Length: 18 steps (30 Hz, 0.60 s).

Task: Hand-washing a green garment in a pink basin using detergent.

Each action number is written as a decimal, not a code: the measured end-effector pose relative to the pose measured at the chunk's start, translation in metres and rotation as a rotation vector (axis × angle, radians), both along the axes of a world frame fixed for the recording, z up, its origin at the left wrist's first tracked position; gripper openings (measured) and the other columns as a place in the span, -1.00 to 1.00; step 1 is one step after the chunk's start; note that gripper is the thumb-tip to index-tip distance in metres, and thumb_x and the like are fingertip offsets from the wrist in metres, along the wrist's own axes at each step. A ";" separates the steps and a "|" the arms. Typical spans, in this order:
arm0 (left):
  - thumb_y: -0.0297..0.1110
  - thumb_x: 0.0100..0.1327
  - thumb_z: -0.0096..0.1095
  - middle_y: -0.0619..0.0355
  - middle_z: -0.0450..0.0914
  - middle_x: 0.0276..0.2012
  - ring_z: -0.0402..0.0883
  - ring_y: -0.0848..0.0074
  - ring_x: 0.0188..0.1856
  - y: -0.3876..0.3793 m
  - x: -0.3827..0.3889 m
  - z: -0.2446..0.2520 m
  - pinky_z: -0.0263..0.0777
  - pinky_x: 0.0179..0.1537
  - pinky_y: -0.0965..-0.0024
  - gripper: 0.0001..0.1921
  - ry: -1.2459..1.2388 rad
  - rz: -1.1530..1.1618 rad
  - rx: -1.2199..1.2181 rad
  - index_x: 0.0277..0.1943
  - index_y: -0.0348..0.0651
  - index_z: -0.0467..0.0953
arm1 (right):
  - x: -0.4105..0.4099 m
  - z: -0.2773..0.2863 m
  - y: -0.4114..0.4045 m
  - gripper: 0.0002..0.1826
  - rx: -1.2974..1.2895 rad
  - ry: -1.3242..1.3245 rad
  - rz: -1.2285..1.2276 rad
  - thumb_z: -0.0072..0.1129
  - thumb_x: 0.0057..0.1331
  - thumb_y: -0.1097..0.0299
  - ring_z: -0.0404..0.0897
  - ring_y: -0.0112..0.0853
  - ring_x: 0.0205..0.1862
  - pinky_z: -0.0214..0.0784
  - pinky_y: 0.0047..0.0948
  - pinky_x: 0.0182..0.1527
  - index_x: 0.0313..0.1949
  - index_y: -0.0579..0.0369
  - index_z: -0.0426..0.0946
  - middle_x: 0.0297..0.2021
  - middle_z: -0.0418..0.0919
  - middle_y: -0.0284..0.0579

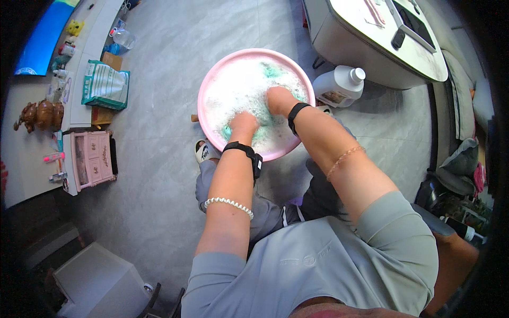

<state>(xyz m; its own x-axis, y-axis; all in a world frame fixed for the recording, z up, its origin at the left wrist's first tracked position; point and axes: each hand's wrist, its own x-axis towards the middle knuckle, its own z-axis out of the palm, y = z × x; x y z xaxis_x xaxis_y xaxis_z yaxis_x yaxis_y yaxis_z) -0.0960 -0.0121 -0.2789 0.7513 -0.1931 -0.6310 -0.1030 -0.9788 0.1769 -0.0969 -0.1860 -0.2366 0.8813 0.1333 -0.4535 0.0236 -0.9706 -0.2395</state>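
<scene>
A pink plastic basin [203, 126] sits on the floor in front of me, with white foam [234, 85] over the water inside. Teal-green cloth [227, 132] shows through the suds in several spots. My left hand [243, 123] is down in the foam at the near side of the basin, close beside some of that cloth. Farther right, my right hand [279, 100] dips into the suds too. Foam hides the fingers of both hands, so any grip on the cloth cannot be made out. Black straps circle both wrists.
A white jug with a cap [341, 85] stands right of the basin, near a white-topped table [425, 63]. On the left are a green-and-white bag [106, 84], a clear plastic bottle [124, 38] and a pink drawer box [93, 155]. My slippered foot [203, 152] is against the basin's near left side.
</scene>
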 end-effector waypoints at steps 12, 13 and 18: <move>-0.28 -0.12 0.78 -0.06 0.64 0.15 0.61 0.21 0.19 0.014 -0.017 0.152 0.45 0.24 0.26 -0.08 -0.246 0.031 -0.716 0.34 -0.25 0.42 | -0.032 0.091 -0.024 -0.47 0.909 -0.241 -0.422 0.30 0.29 0.07 0.67 -0.26 0.00 0.51 -0.24 0.08 0.12 0.18 0.63 0.01 0.71 0.03; -0.28 -0.12 0.78 -0.06 0.64 0.15 0.61 0.21 0.19 0.008 -0.023 0.161 0.45 0.24 0.26 -0.08 -0.249 0.019 -0.722 0.34 -0.25 0.42 | -0.034 0.094 -0.031 -0.44 0.885 -0.268 -0.406 0.32 0.26 -0.01 0.69 -0.26 -0.05 0.54 -0.22 0.04 0.09 0.18 0.64 -0.03 0.73 0.03; -0.38 -0.11 0.74 0.07 0.60 0.22 0.58 0.29 0.23 0.001 -0.039 0.184 0.45 0.29 0.28 -0.02 -0.402 -0.111 -1.039 0.42 -0.18 0.30 | -0.045 0.100 -0.034 -0.59 1.595 -0.037 -0.575 0.33 0.32 0.27 0.69 -0.39 -0.10 0.57 -0.37 -0.05 0.09 0.22 0.62 -0.02 0.68 -0.10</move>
